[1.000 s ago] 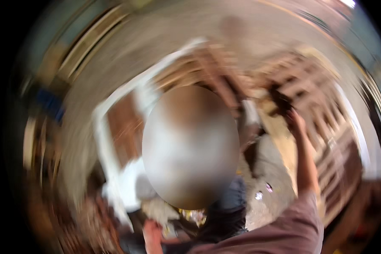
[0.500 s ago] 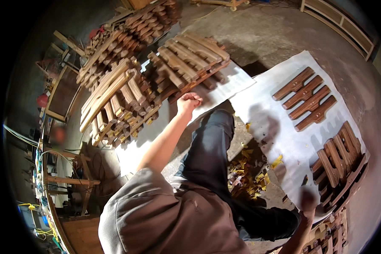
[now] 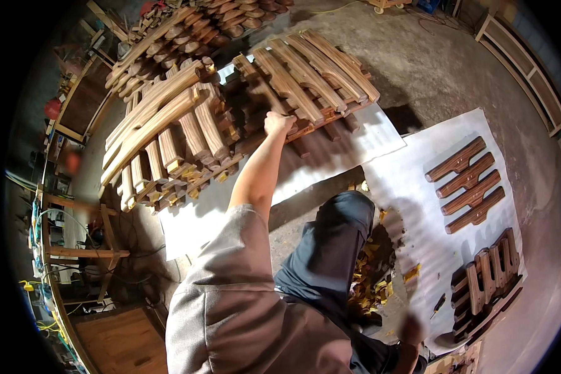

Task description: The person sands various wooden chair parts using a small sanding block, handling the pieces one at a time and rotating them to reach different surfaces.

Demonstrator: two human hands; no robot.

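My left hand is closed at the near edge of a stack of brown wooden slats, by the lower end of one slat. Whatever its curled fingers hold, if anything, is hidden. Low on the right, my right hand is smeared by motion and its fingers cannot be made out. Near it, a small dark tool with a yellow part lies on the white sheet. Several notched, dark wooden pieces lie in a row farther up that sheet.
Another pile of wooden bars stands left of the slats. More shaped wood is heaped behind. A smaller stack of slats sits at the right. Yellow and brown scraps litter the floor by my knee. A wooden-framed bench stands at left.
My left hand has moved forward to the edge of the slat stack. My right hand has drawn left, away from the small tool. The whole view has shifted.
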